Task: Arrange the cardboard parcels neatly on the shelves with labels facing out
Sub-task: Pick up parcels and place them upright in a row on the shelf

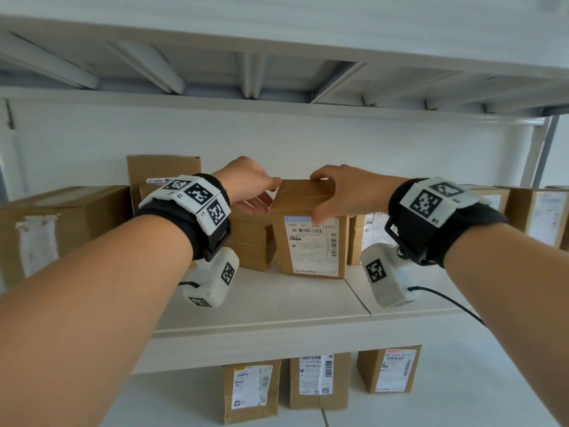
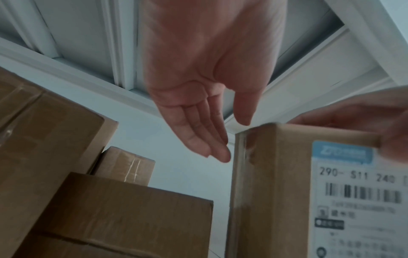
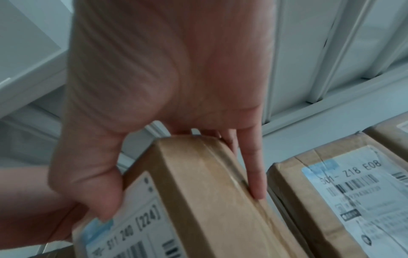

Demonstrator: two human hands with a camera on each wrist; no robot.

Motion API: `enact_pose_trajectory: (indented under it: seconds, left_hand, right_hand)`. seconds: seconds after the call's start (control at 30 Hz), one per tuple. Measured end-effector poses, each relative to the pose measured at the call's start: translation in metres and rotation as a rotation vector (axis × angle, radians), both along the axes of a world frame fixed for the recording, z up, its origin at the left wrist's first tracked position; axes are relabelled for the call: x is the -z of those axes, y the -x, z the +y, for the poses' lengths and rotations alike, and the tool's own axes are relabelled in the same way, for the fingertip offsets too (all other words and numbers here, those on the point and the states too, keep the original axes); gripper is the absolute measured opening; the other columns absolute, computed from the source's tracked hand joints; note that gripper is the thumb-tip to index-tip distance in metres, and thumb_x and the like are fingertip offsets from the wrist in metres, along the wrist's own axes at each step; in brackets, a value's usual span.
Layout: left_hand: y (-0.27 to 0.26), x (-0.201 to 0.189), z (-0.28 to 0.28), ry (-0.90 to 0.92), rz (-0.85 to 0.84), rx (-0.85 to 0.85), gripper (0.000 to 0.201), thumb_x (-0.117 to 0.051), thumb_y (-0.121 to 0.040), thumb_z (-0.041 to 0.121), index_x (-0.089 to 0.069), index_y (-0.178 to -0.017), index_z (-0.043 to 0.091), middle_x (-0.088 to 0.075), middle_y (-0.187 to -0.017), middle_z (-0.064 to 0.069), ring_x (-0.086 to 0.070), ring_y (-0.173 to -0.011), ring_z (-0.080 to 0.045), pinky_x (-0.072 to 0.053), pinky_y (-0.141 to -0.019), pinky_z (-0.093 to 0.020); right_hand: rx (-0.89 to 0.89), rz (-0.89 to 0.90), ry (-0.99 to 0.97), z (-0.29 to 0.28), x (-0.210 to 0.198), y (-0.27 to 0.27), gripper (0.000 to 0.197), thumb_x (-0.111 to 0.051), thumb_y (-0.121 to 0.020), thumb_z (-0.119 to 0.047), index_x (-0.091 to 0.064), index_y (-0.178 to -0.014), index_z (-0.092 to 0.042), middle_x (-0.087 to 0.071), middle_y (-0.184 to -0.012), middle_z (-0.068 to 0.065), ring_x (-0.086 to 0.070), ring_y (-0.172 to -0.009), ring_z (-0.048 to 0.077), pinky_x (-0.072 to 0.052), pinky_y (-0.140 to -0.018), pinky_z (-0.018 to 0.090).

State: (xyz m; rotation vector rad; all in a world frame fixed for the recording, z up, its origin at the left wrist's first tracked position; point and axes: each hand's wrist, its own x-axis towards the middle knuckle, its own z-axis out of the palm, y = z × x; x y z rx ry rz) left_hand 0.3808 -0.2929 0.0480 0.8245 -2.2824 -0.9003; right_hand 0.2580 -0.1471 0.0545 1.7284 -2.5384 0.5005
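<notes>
A tall cardboard parcel (image 1: 311,251) stands upright on the middle shelf (image 1: 277,306), its white label facing out. My right hand (image 1: 320,198) grips its top, thumb on the label's upper edge and fingers over the top to the back. In the right wrist view the right hand (image 3: 181,200) clasps the same parcel (image 3: 209,223). My left hand (image 1: 268,195) is open at the parcel's upper left corner, thumb at the top edge, straight fingers beside the left face. The left wrist view shows the left hand (image 2: 232,139) close to the parcel (image 2: 276,192); contact is unclear.
A large box (image 1: 61,223) and stacked boxes (image 1: 249,241) sit to the left, and a tall box (image 1: 160,167) stands behind them. Labelled parcels (image 1: 369,232) (image 1: 542,214) stand to the right. Three labelled parcels (image 1: 317,380) line the lower shelf. The upper shelf's underside (image 1: 277,72) hangs overhead.
</notes>
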Motion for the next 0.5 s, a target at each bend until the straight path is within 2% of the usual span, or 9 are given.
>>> enact_pose_trajectory:
  seconds: [0.1, 0.23, 0.3, 0.37, 0.43, 0.5]
  left_hand:
    - [0.006, 0.003, -0.005, 0.043, -0.027, -0.021, 0.026, -0.056, -0.093, 0.019, -0.066, -0.113, 0.005, -0.072, -0.100, -0.009, -0.069, -0.083, -0.019, -0.057, -0.077, -0.032]
    - [0.017, 0.010, -0.005, 0.195, -0.167, -0.055, 0.029, -0.054, -0.092, 0.011, -0.068, -0.117, 0.008, -0.067, -0.119, -0.010, -0.063, -0.109, -0.026, -0.048, -0.079, -0.029]
    - [0.022, 0.015, -0.005, 0.255, -0.270, -0.065, 0.031, -0.053, -0.093, 0.010, -0.066, -0.121, 0.008, -0.064, -0.124, -0.009, -0.059, -0.116, -0.026, -0.042, -0.080, -0.025]
    - [0.025, 0.019, -0.003, 0.301, -0.385, -0.060, 0.032, -0.052, -0.094, 0.010, -0.064, -0.123, 0.006, -0.063, -0.125, -0.010, -0.058, -0.116, -0.027, -0.041, -0.073, -0.022]
    - [0.030, 0.024, -0.005, 0.347, -0.504, -0.029, 0.031, -0.045, -0.098, 0.014, -0.062, -0.121, 0.001, -0.063, -0.125, -0.012, -0.059, -0.109, -0.026, -0.038, -0.069, -0.022]
    - [0.033, 0.027, -0.007, 0.380, -0.575, -0.007, 0.035, -0.040, -0.101, 0.017, -0.062, -0.119, -0.002, -0.063, -0.123, -0.015, -0.059, -0.103, -0.026, -0.040, -0.077, -0.027]
  right_hand:
    - [0.004, -0.044, -0.013, 0.004, -0.002, 0.004, 0.079, -0.070, -0.078, -0.038, -0.032, -0.145, -0.021, -0.054, -0.121, -0.001, -0.059, -0.101, 0.016, -0.057, -0.083, 0.033]
    - [0.029, -0.021, -0.031, 0.010, -0.002, 0.008, 0.073, -0.065, -0.083, -0.039, -0.035, -0.145, -0.016, -0.054, -0.130, 0.001, -0.052, -0.114, 0.017, -0.043, -0.091, 0.026]
    - [0.029, -0.024, -0.031, 0.012, -0.002, 0.009, 0.067, -0.064, -0.084, -0.038, -0.040, -0.142, -0.014, -0.057, -0.130, 0.002, -0.053, -0.116, 0.018, -0.042, -0.092, 0.025]
    - [0.025, -0.020, -0.033, 0.011, -0.002, 0.009, 0.064, -0.064, -0.083, -0.038, -0.043, -0.139, -0.014, -0.059, -0.126, 0.002, -0.054, -0.112, 0.017, -0.043, -0.091, 0.025]
    - [0.022, -0.010, -0.042, 0.008, -0.001, 0.010, 0.064, -0.066, -0.082, -0.040, -0.045, -0.137, -0.015, -0.061, -0.120, 0.000, -0.057, -0.106, 0.015, -0.046, -0.091, 0.026]
    - [0.016, 0.004, -0.064, 0.006, 0.001, 0.012, 0.063, -0.069, -0.079, -0.046, -0.050, -0.131, -0.015, -0.065, -0.114, -0.001, -0.061, -0.103, 0.015, -0.049, -0.093, 0.029]
